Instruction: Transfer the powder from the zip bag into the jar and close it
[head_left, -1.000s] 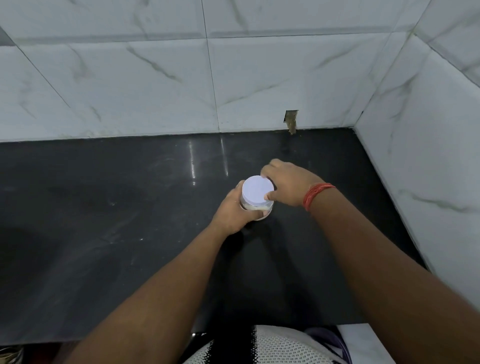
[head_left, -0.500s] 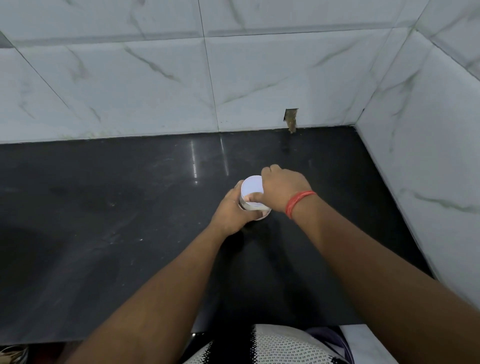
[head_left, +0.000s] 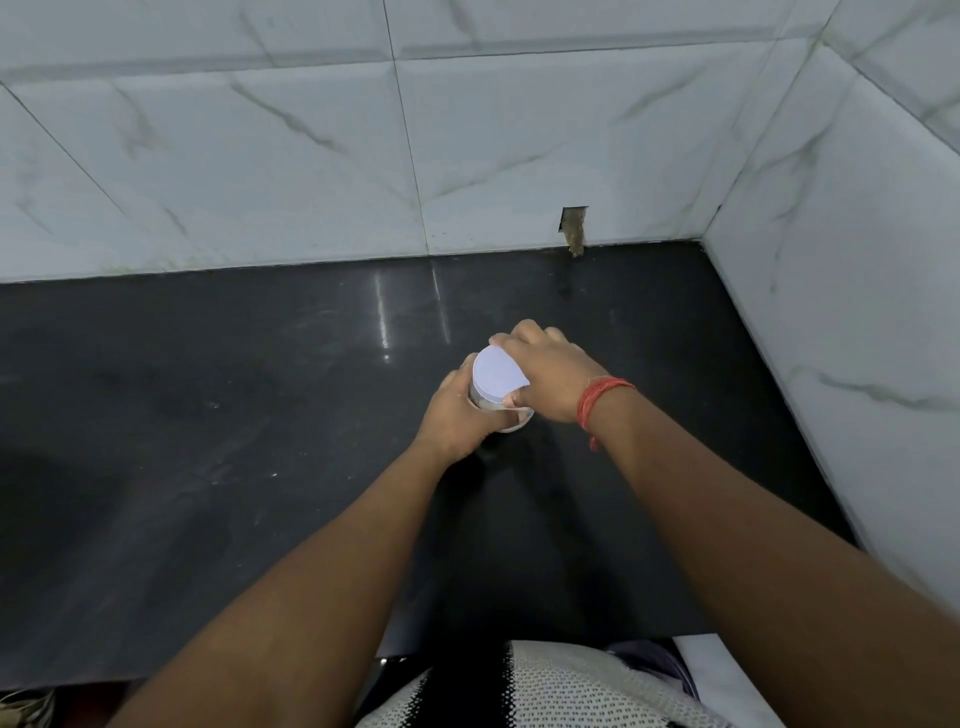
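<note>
A small clear jar (head_left: 506, 415) with pale powder inside stands on the black countertop (head_left: 234, 415). A white round lid (head_left: 496, 376) sits on top of it. My left hand (head_left: 457, 415) wraps around the jar's body from the left. My right hand (head_left: 545, 374), with a red thread at the wrist, grips the lid from the right and covers part of it. No zip bag is in view.
White marble-look tiled walls close off the back (head_left: 311, 156) and the right side (head_left: 831, 338). A small notch (head_left: 573, 228) is cut in the back wall at counter level. The counter's front edge runs near my body at the bottom.
My right hand has turned on the lid and slid further over it, covering more of its right side. The left hand keeps its hold on the jar.
</note>
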